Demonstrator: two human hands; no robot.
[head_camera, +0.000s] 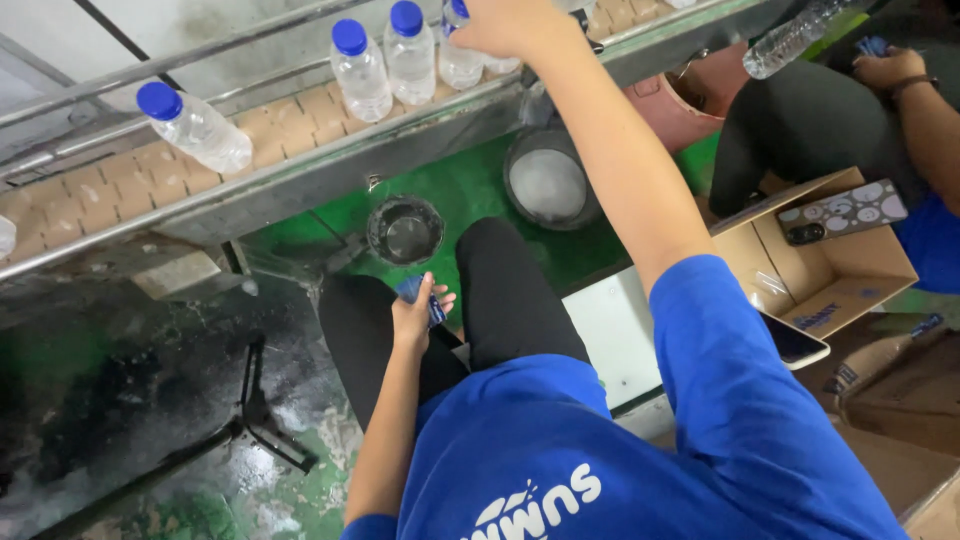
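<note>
Gripping a water bottle (462, 55) on the conveyor (300, 150) with right hand (505, 25), left hand (415, 315) closed around blue caps (412, 290) at lap.

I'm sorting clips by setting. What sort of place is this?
Probably a water-bottling plant: capped clear bottles ride a slatted conveyor with steel rails, above a wet green floor, with an open carton beside it.
</note>
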